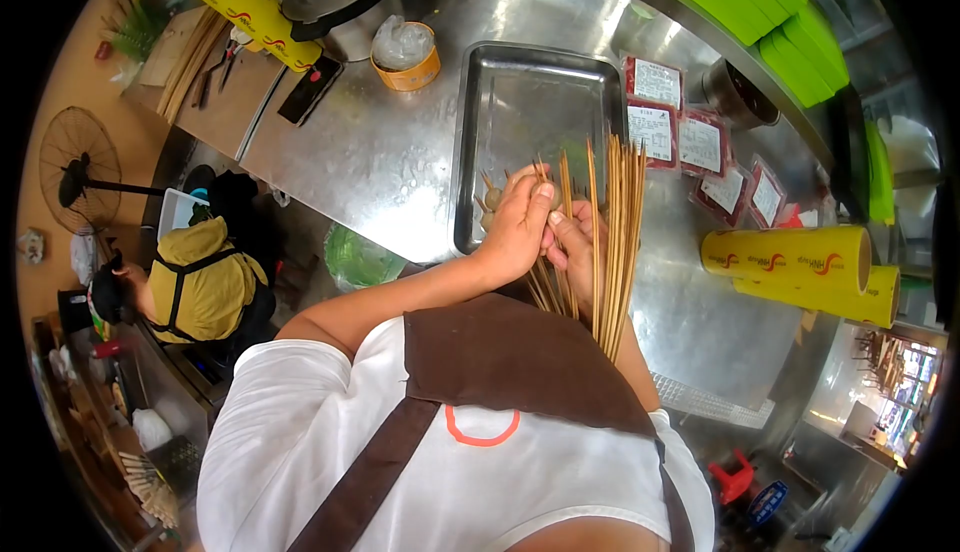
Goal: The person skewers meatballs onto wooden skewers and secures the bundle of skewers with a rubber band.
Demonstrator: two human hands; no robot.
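Observation:
My left hand is closed at the tray's near edge, its fingers around a small greyish-brown ball that is partly hidden. Close against it, my right hand grips thin bamboo skewers, whose lower ends stick out below the palm. A thicker bundle of bamboo skewers rises beside my right hand and crosses over the forearm; what supports it is hidden. Several similar round balls on skewers lie in the metal tray, partly behind my left hand.
Labelled red packets lie right of the tray, near a metal pot and yellow film rolls. A phone, an orange tub and a lidded pot are at left. A person in a yellow top is beyond the counter.

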